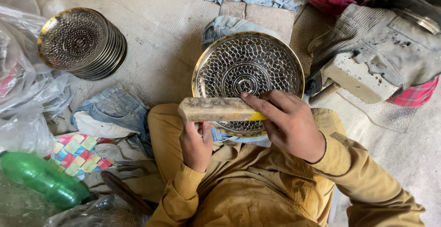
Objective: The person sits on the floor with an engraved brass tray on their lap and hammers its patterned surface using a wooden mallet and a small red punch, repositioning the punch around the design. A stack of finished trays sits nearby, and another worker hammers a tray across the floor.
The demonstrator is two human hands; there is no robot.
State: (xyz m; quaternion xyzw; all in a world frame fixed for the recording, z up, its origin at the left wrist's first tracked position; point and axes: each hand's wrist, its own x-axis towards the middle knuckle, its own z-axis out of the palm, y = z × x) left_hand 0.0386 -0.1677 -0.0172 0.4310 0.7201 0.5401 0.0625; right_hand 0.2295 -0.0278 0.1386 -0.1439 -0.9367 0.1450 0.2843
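- A round, embossed metal plate with a gold-coloured rim (248,66) is shown tilted on the lap of the seated person, its patterned face turned upward and its far edge resting on folded blue denim cloth (229,25).
- A worn rectangular wooden block with a yellow end (216,109) is laid across the near edge of the plate.
- The left hand (196,143) is closed around the block's left end from below, the fingers curled under it.
- The right hand (287,122) is laid over the block's right end, the index finger stretched along its top and the other fingers bent around the yellow end.
- A stack of similar embossed plates (82,43) is seen well apart at upper left, on the bare concrete floor (161,20).
- A green plastic bottle (43,179) lies at lower left, beside clear plastic bags (23,84) and a multicoloured patchwork cloth (78,153).
- A stone block (257,16) is placed beyond the plate.
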